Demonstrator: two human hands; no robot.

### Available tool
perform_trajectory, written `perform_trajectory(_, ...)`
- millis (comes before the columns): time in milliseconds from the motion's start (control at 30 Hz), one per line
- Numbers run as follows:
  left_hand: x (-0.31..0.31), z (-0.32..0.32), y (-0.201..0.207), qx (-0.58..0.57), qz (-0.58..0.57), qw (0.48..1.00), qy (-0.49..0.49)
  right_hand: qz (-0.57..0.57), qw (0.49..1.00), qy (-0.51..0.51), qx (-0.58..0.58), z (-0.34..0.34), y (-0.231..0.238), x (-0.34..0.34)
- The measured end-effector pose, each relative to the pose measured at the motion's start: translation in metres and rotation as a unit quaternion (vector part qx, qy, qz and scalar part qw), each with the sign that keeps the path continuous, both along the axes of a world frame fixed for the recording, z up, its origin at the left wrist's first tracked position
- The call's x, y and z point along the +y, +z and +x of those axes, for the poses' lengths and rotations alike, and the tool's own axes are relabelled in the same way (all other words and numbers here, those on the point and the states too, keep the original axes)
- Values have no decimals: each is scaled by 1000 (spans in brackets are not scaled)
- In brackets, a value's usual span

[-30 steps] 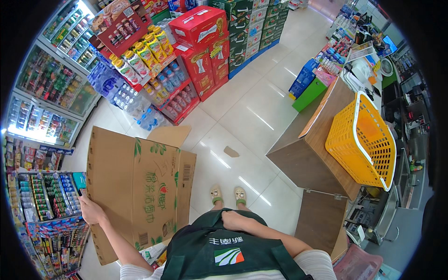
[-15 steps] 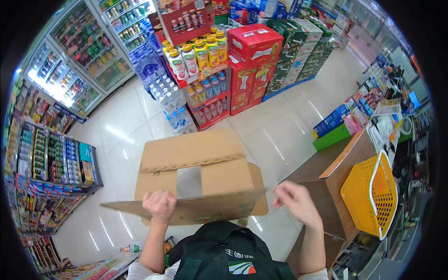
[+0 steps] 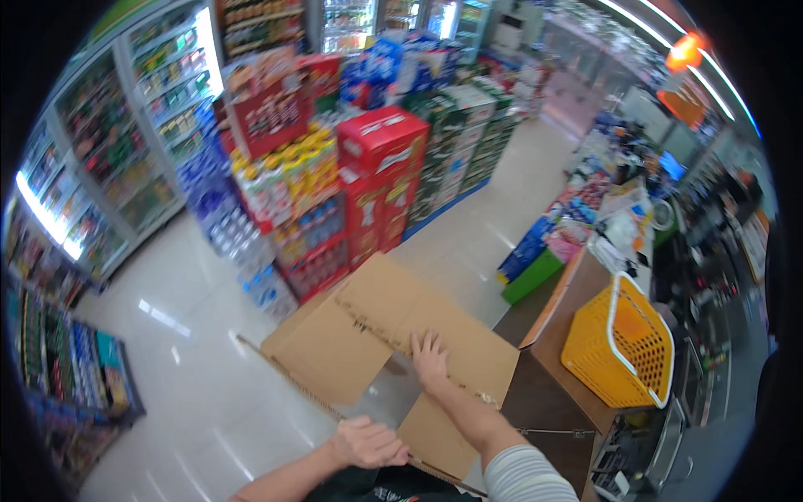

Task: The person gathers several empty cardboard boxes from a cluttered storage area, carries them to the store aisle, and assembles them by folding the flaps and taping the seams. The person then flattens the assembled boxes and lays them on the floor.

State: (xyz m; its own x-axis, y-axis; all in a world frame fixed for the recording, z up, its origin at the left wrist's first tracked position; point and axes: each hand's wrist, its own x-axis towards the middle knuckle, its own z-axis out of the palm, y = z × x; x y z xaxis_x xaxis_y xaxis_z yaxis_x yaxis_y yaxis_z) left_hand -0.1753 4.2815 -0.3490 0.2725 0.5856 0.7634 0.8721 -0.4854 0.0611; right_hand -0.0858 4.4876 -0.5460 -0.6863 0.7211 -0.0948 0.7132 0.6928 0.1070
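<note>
A brown cardboard box is held in front of my body, its flaps spread out. The pale floor shows through a gap between the flaps. My left hand is closed on the box's near edge, fingers curled over the cardboard. Farther out, my right hand lies on the box's right-hand panel beside the gap, fingers stretched and spread. The right forearm crosses over part of the cardboard.
At my right a yellow plastic basket stands on a brown counter. Beyond the box are a stack of red cartons, dark green cartons and a bottle display. A shelf stands at the left.
The box has turned and its right side has swung outward. My right hand has come from the air at the right onto the cardboard. The view has swung to the right.
</note>
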Motion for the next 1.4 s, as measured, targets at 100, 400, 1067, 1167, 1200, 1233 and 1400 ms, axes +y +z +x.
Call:
perform_trajectory(100, 12, 3, 3, 14, -4, 1000, -26, 108, 992, -51, 38, 8, -4, 27)
perform_trajectory(400, 53, -39, -18, -21, -13, 1000, -2, 10, 967, -77, 243, 26, 202, 107)
perform_trajectory(1067, 91, -123, -77, -604, -408, 674, 126, -22, 964, -79, 254, -36, 194, -12)
perform_trajectory(1167, 130, -109, -88, -807, -290, 511, 68, -71, 967, -55, 237, -45, 150, -78)
perform_trajectory(1200, 138, -108, -93, -784, -283, 535, 138, -73, 966, -54, 242, -44, 138, -93)
perform_trajectory(1233, 143, -105, -100, -761, -263, 563, 188, -67, 966, -54, 244, -39, 126, -102)
perform_trajectory(1400, 102, -91, -132, -750, -247, 557, 257, -89, 960, -2, 266, -10, 80, -126)
